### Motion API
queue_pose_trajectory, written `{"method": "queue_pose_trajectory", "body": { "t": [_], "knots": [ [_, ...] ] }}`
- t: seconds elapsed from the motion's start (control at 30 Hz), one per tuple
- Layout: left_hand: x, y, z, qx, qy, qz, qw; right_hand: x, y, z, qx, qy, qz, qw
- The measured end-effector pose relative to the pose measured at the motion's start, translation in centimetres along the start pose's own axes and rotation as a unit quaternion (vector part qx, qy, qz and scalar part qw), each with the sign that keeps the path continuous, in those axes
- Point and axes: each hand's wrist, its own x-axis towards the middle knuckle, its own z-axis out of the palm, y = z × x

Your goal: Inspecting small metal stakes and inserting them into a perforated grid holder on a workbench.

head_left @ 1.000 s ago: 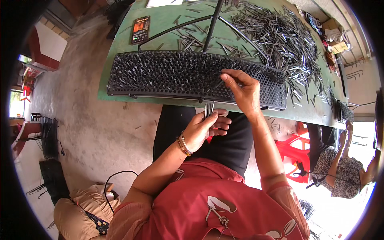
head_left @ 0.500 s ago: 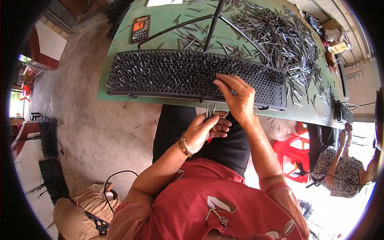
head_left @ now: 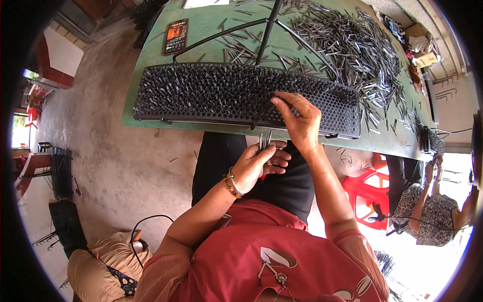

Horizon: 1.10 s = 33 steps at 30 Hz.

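Bare hands at a bristling black rack

From where I stand, the person in the red apron (head_left: 271, 241) has 2 hands busy at the near edge of a green table (head_left: 151, 56). A long black perforated rack (head_left: 339, 113) lies along that edge; short dark strips (head_left: 193, 90) stand crowded in its left and middle parts, while round holes show toward its right end.

The right hand (head_left: 302, 118) is over the rack, right of its middle, thumb and forefinger drawn close at the border between strips and holes. I cannot tell whether the fingertips meet or pinch a strip.

The left hand (head_left: 257, 160) is just below the rack's front edge, in front of the dark trousers (head_left: 219, 153). Its thumb is clamped against the fingers on a small bunch of metal strips (head_left: 265, 141), their ends poking upward. The other fingers spread loosely to the right, and 2 bracelets (head_left: 232, 183) circle the wrist.

Behind the rack rises a black rod frame (head_left: 266, 35). To its right a big heap of loose strips (head_left: 362, 55) covers the table; to its left lies a lit phone (head_left: 175, 38). Near the table's right end, by a red stool (head_left: 370, 191), is a co-worker in a patterned top (head_left: 427, 216).
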Motion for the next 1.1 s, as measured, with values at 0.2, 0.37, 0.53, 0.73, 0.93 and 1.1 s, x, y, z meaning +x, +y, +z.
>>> {"method": "queue_pose_trajectory", "body": {
  "t": [0.2, 0.37, 0.53, 0.73, 0.93, 1.1],
  "knots": [
    [0.1, 0.1, 0.2, -0.006, -0.004, -0.005, 1.000, -0.4, 0.7, 0.2, -0.020, -0.014, -0.021, 0.999],
    [0.1, -0.1, 0.2, -0.002, 0.000, -0.007, 1.000, -0.2, 0.6, 0.3, -0.082, -0.058, -0.123, 0.987],
    [0.2, -0.2, 0.2, 0.003, 0.000, -0.008, 1.000, -0.2, 0.3, 0.1, -0.099, -0.077, -0.121, 0.985],
    [0.1, -0.4, 0.4, 0.005, -0.007, -0.007, 1.000, -0.8, 0.9, 0.5, -0.101, -0.023, -0.097, 0.990],
    [0.3, 0.6, 1.1, 0.001, -0.010, -0.030, 0.999, -0.8, 1.1, 0.2, -0.141, -0.033, -0.122, 0.982],
    [0.5, 0.8, 1.0, 0.042, -0.013, -0.025, 0.999, -0.5, -0.5, -1.6, -0.008, -0.030, 0.015, 0.999]
  ]
}}
